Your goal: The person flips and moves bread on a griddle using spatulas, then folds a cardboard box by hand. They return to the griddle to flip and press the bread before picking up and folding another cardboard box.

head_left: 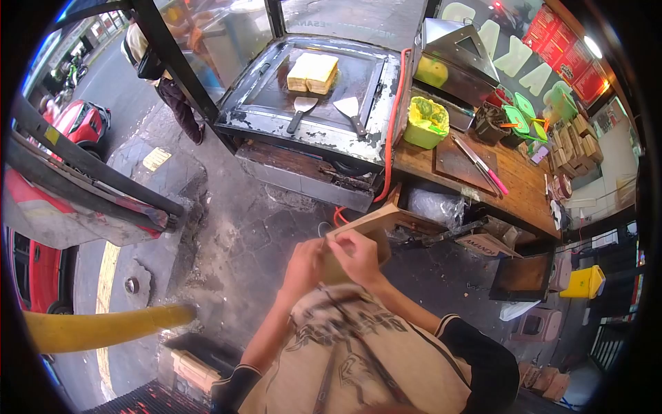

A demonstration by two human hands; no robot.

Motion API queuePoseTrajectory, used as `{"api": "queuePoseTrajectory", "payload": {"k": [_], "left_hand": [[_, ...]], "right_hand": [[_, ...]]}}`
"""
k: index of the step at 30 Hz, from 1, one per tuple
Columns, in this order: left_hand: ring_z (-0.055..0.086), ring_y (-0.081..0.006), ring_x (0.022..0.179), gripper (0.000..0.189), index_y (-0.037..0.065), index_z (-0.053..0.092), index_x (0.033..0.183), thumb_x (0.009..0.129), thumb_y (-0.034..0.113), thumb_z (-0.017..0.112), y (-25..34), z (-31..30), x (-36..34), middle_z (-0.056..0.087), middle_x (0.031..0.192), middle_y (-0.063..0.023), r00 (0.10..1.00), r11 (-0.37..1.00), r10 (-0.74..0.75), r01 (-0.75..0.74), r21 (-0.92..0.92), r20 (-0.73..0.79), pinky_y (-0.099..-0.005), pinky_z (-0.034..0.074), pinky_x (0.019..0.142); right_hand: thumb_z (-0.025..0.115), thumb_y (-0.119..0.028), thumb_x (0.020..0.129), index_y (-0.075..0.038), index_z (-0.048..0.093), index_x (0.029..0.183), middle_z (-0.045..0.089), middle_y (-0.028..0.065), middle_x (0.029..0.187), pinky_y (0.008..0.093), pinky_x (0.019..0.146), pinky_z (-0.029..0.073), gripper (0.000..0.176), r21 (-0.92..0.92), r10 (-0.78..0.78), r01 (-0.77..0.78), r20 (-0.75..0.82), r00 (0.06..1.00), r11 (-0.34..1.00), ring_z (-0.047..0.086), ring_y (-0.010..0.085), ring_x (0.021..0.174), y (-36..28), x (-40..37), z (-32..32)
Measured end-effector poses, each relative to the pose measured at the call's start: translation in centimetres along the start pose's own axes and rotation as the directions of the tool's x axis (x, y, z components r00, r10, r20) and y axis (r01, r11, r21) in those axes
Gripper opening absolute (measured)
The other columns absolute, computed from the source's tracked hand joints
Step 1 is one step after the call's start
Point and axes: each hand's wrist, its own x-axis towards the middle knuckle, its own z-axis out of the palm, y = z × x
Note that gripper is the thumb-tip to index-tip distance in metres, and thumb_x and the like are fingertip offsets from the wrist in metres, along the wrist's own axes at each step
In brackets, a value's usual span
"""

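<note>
In front of my body, a brown cardboard box [380,219] is tilted with a flap raised. My right hand [355,257] pinches its near edge, thumb and fingers together. Beside it, my left hand [304,265] is closed at the box's left corner; its fingertips are partly hidden. Beyond the box is a black-edged griddle [255,100], where a stack of toasted bread [312,72] sits. Two metal spatulas, a left one [301,110] and a right one [350,114], lie on the griddle's near side.
A wooden counter [510,207] on the right holds a green tub [426,124] of yellow spread, a pink-handled knife [491,174] and stacked folded boxes [576,148]. An orange hose [395,124] runs down beside the griddle. A yellow pole [110,328] juts in from the left. A person [169,83] stands outside.
</note>
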Motion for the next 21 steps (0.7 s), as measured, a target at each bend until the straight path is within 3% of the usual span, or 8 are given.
{"api": "queuePoseTrajectory", "payload": {"k": [4,7,9,12,14,16,18,21], "left_hand": [[0.064,-0.0248,0.091,0.019,0.0,0.06,0.105,0.086,0.002,0.06,0.2,-0.3,-0.1,0.066,0.105,-0.0155,0.986,0.965,-0.099,0.062,-0.253,-0.137,-0.0297,0.049,0.082],[0.063,-0.0143,0.088,0.013,-0.002,0.062,0.098,0.088,0.005,0.061,-0.3,0.3,-0.4,0.068,0.103,-0.0121,0.918,0.66,-0.39,0.22,-0.719,-0.077,-0.0267,0.048,0.081],[0.061,-0.0117,0.09,0.011,-0.002,0.063,0.095,0.088,0.005,0.062,-0.1,-0.4,-0.5,0.068,0.103,-0.0113,0.904,0.594,-0.427,0.266,-0.759,-0.017,-0.0267,0.048,0.081],[0.06,-0.0114,0.091,0.008,-0.002,0.064,0.092,0.087,0.004,0.063,-0.2,-0.7,-0.7,0.067,0.104,-0.0132,0.876,0.545,-0.479,0.347,-0.763,0.056,-0.0268,0.048,0.081],[0.061,-0.0131,0.093,0.008,-0.002,0.064,0.091,0.085,0.004,0.064,-0.2,-0.6,-0.9,0.066,0.106,-0.0153,0.872,0.503,-0.481,0.358,-0.787,0.09,-0.0272,0.048,0.082],[0.061,-0.0157,0.096,0.009,-0.003,0.065,0.091,0.084,0.003,0.065,-0.2,-0.4,-1.0,0.066,0.107,-0.0173,0.887,0.431,-0.448,0.323,-0.843,0.111,-0.028,0.047,0.084],[0.06,-0.0186,0.101,0.009,-0.004,0.065,0.091,0.084,0.002,0.066,-0.2,-0.7,-0.9,0.063,0.112,-0.02,0.902,0.478,-0.413,0.332,-0.813,0.126,-0.0293,0.047,0.087],[0.059,-0.0189,0.104,0.01,-0.005,0.068,0.09,0.083,0.001,0.066,0.5,-1.6,-0.4,0.06,0.119,-0.0208,0.924,0.467,-0.349,0.316,-0.826,0.156,-0.0292,0.047,0.087]], "right_hand": [[0.071,-0.005,0.076,0.0,0.064,0.081,0.065,0.0103,0.074,0.0272,0.062,0.05,0.01,-0.092,-0.112,0.115,0.041,0.993,0.989,0.066,0.0174,0.067,-0.2,0.4,-0.4],[0.071,-0.005,0.074,0.0,0.065,0.079,0.064,0.0109,0.073,0.0287,0.06,0.049,0.01,-0.17,-0.184,0.194,0.069,0.98,0.966,0.065,0.0216,0.065,0.2,0.7,-0.8],[0.071,-0.005,0.074,0.0,0.065,0.079,0.064,0.0119,0.073,0.0306,0.059,0.049,0.009,-0.177,-0.23,0.243,0.089,0.969,0.954,0.064,0.0254,0.065,0.5,0.8,-0.9],[0.072,-0.005,0.074,0.001,0.066,0.076,0.066,0.0095,0.074,0.0276,0.06,0.049,0.009,-0.171,-0.141,0.165,0.144,0.979,0.971,0.064,0.0187,0.064,1.4,0.4,-0.8],[0.074,-0.005,0.074,0.001,0.067,0.074,0.067,0.0066,0.074,0.025,0.061,0.049,0.01,-0.004,0.058,-0.058,0.151,0.987,0.998,0.063,0.013,0.065,1.7,-0.3,-0.3],[0.076,-0.005,0.073,0.001,0.067,0.073,0.067,0.0043,0.075,0.0229,0.062,0.049,0.011,0.093,0.21,-0.229,0.179,0.961,0.969,0.061,0.0086,0.066,1.7,-0.5,-0.1],[0.078,-0.004,0.072,0.0,0.067,0.073,0.067,0.0024,0.076,0.0213,0.063,0.048,0.012,0.121,0.319,-0.348,0.208,0.925,0.93,0.059,0.0055,0.069,1.6,-0.6,-0.1],[0.079,-0.003,0.07,-0.001,0.066,0.074,0.066,0.0026,0.075,0.021,0.064,0.048,0.013,0.346,0.368,-0.425,0.221,0.903,0.836,0.059,0.0064,0.069,2.0,-0.7,0.0]]}}
